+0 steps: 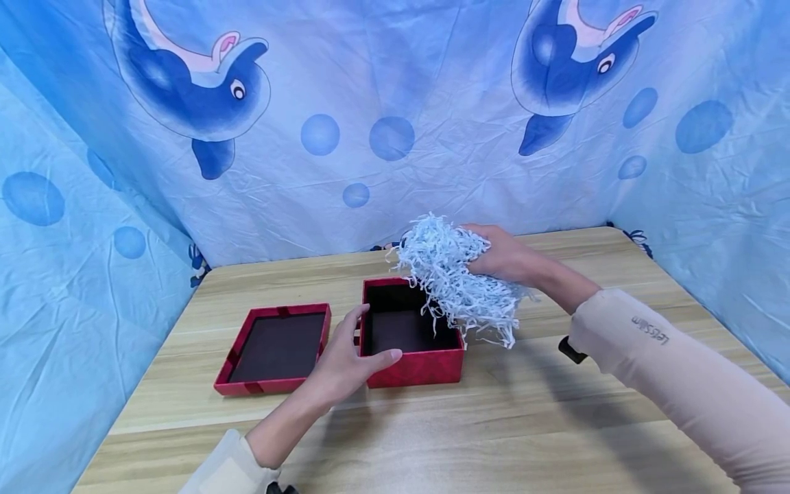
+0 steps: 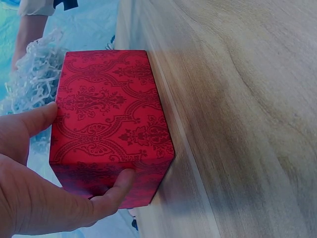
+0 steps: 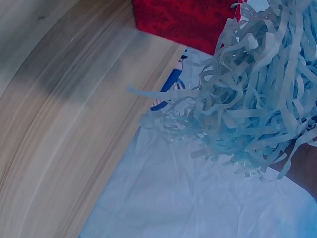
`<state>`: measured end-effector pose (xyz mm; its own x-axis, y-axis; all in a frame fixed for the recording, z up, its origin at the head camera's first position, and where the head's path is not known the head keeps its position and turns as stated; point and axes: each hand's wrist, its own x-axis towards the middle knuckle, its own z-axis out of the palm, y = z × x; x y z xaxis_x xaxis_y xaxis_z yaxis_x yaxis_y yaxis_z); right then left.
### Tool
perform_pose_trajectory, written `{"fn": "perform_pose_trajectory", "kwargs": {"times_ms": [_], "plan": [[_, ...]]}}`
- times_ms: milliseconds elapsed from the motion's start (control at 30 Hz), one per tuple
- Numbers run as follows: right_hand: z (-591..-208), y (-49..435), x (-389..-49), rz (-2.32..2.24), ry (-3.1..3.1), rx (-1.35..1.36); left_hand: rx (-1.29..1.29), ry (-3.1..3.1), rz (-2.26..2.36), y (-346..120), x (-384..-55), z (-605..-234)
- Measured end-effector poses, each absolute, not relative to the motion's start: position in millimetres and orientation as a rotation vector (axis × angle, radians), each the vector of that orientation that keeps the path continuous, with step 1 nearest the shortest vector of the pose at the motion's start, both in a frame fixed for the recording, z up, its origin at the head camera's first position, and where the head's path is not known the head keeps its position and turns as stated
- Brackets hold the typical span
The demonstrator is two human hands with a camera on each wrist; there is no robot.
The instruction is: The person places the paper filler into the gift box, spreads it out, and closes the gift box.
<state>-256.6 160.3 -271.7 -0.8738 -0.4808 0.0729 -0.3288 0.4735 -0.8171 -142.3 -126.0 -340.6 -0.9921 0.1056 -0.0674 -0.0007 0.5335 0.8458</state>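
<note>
A red patterned gift box [image 1: 415, 368] stands uncovered on the table, its dark inside showing. My left hand [image 1: 345, 360] holds its left end, thumb at the front rim and fingers along the left side. In the left wrist view, the thumb and a fingertip rest against the red box [image 2: 106, 106]. My right hand [image 1: 503, 254] grips a bundle of pale blue shredded paper [image 1: 453, 267] above the box's right side. Strands dangle over the right rim; the bundle hides part of the opening. In the right wrist view, the shredded paper [image 3: 257, 84] covers most of the hand.
The box's red lid [image 1: 278, 346] lies left of it, dark inside upward. Both sit on a light wooden table [image 1: 518, 418]. A blue cloth [image 1: 432, 185] printed with dolphins hangs behind and along the sides.
</note>
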Motion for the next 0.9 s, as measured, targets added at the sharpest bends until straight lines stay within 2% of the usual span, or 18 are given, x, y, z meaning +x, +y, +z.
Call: {"fn": "perform_pose_trajectory", "kwargs": {"times_ms": [900], "plan": [[-280, 114, -257, -1.453, 2.416, -0.827, 0.087, 2.645, 1.485, -125, -143, -341]]}}
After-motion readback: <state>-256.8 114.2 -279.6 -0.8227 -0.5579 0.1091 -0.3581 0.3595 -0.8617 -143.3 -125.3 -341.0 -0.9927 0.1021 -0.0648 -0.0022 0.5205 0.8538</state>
